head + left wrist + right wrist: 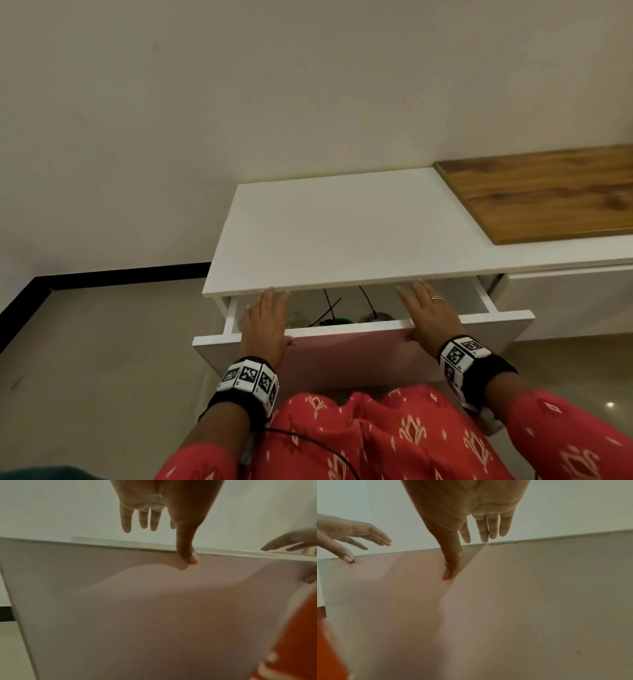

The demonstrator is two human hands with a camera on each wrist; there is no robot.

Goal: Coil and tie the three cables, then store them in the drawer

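The white drawer (pixel 359 353) stands partly pulled out under the white cabinet top (pixel 342 233). Inside it I see coiled cables in shadow: a pale coil (pixel 295 318) at the left, black cable ends (pixel 329 305) with a green tie (pixel 339 321) in the middle, and a grey coil (pixel 374 317) to the right. My left hand (pixel 270 320) lies over the drawer front's top edge with straight fingers, its thumb (pixel 189 557) on the front face (pixel 120 615). My right hand (pixel 428 315) lies the same way further right, fingers (pixel 488 526) straight and thumb (pixel 452 566) on the panel.
A wooden board (pixel 548 195) lies on the cabinet top at the right. A second, closed drawer front (pixel 565 301) adjoins on the right. A black skirting (pixel 102 274) runs along the wall at the left. My red patterned clothing (pixel 376 431) is just below the drawer.
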